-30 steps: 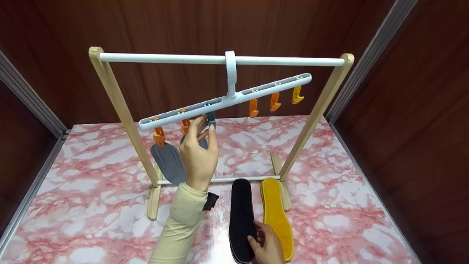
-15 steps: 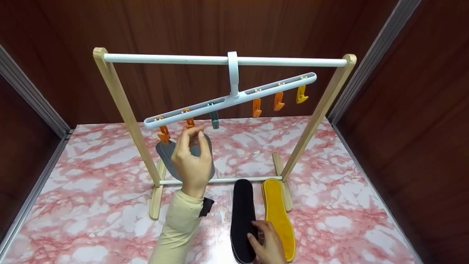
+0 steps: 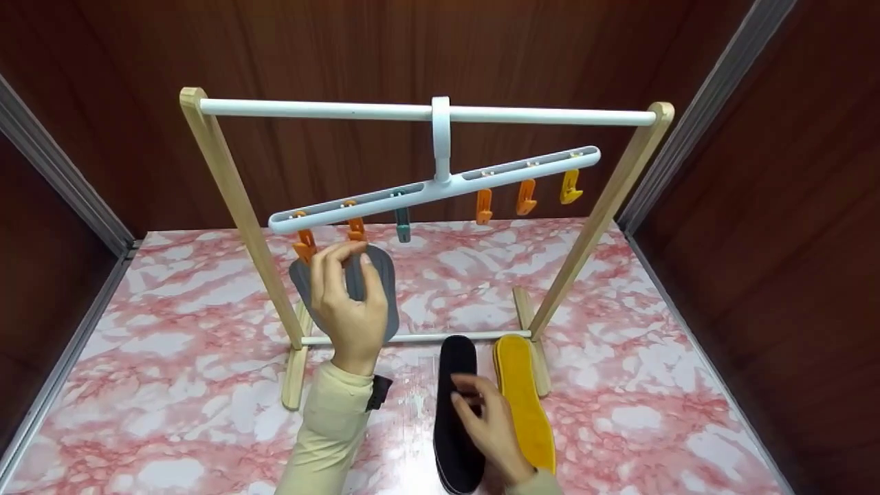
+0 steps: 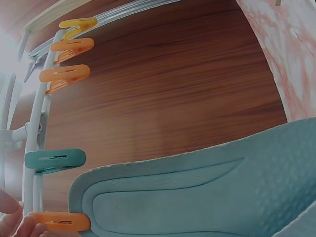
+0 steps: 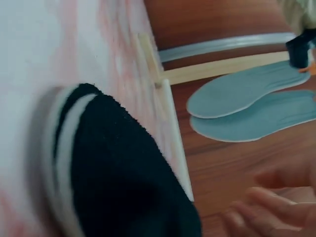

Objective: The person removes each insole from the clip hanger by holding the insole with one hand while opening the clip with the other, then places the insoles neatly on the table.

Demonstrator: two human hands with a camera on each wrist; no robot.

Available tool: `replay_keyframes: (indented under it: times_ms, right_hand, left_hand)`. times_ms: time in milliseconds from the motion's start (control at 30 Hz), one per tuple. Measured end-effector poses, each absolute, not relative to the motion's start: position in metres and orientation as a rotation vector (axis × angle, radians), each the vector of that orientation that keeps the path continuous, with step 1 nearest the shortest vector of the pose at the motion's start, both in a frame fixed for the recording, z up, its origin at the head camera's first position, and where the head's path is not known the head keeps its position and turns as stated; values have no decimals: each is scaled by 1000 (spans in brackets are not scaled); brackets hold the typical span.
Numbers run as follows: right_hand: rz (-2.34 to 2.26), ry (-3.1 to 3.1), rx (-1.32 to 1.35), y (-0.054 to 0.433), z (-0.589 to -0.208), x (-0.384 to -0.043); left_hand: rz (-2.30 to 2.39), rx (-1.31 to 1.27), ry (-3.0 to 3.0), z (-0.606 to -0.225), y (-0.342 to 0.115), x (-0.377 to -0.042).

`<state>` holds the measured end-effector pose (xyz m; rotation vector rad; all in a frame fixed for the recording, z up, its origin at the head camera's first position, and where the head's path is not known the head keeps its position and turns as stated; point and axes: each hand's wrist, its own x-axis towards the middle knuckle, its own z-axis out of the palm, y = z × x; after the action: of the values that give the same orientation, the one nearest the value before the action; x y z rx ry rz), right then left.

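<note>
Two grey insoles (image 5: 237, 94) hang toes-down, side by side, from orange clips (image 4: 64, 221) at the left end of a white hanger (image 3: 385, 201). My left hand (image 3: 350, 316) is raised in front of them, thumb and index curved apart, fingertips close to the orange clips; it hides part of the insoles. My right hand (image 3: 491, 426) hovers over a stacked pair of black insoles (image 3: 457, 357), fingers loosely bent and nothing between them. In the right wrist view, its fingers (image 5: 276, 207) are blurred beside the black pair.
A stacked pair of yellow insoles (image 3: 519, 371) lies right of the black pair. The tilted hanger hooks over a rack's white rod (image 3: 330, 108) between wooden posts (image 3: 605, 213). A teal clip (image 3: 403, 223), two orange ones and a yellow clip (image 3: 570, 187) hang without insoles.
My left hand has come down from the teal clip and moved left toward the orange clips. My right hand has lifted off the black insoles and moved forward. The hanger has tilted a little less.
</note>
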<state>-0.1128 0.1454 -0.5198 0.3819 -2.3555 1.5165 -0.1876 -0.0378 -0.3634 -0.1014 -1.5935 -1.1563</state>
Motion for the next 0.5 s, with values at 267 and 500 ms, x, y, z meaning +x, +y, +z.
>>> replay_keyframes:
  times_ms: [267, 500]
  right_hand:
    - [1762, -2322, 411, 115, -488, -151]
    - [1842, -2296, 534, 91, -473, -180]
  left_hand:
    - [-1173, -108, -1598, -368, -44, -187]
    - [-1177, -102, -1609, -369, -47, -188]
